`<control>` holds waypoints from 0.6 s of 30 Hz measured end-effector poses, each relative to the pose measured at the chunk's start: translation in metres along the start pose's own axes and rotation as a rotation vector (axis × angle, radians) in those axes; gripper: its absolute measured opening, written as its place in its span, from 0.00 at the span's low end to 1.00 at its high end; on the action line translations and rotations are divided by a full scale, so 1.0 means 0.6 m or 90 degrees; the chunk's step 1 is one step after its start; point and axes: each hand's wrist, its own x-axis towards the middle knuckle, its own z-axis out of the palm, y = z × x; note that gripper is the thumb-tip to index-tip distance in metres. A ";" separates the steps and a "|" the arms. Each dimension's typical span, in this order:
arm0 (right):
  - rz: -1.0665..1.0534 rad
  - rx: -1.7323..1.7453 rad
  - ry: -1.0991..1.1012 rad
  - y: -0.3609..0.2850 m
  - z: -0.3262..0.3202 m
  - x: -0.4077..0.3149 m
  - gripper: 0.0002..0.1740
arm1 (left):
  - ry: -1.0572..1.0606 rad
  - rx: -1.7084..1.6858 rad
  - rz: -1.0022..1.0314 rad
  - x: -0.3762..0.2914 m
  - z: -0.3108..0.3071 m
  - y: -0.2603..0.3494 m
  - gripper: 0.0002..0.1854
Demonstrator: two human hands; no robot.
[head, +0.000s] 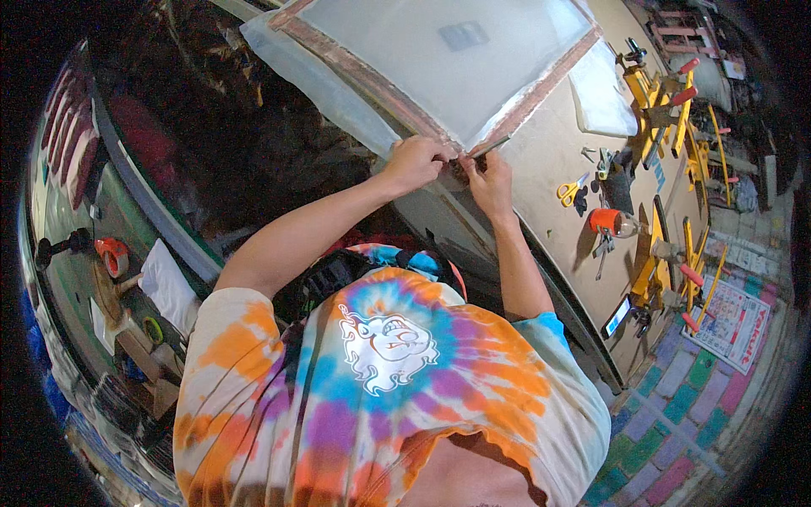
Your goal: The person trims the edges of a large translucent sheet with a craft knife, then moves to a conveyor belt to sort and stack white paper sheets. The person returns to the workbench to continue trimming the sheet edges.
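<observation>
A wooden frame [355, 70] with worn reddish-brown edges lies tilted on the table, pale translucent sheet [507, 70] stretched across it. Its near corner lies between my two hands. My left hand [418, 163] is at this corner with curled fingers pressed to the edge; whatever lies between the fingertips is hidden. Just right of it, my right hand [491, 180] grips a thin, dark, rod-like tool [493, 146], which lies along the frame's right side near the corner. Loose translucent sheeting [329, 95] hangs beyond the frame's left side.
On the tabletop [551, 241] to the right lie yellow-handled scissors [570, 191], a plastic bottle with an orange label [611, 223], several yellow bar clamps [652, 272] and a phone [618, 317]. White folded sheeting [602, 95] lies by the frame. Orange tape [113, 256] stands at far left.
</observation>
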 end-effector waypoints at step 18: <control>0.024 -0.036 0.002 -0.003 0.003 -0.002 0.13 | 0.014 -0.007 0.004 -0.005 0.010 -0.001 0.08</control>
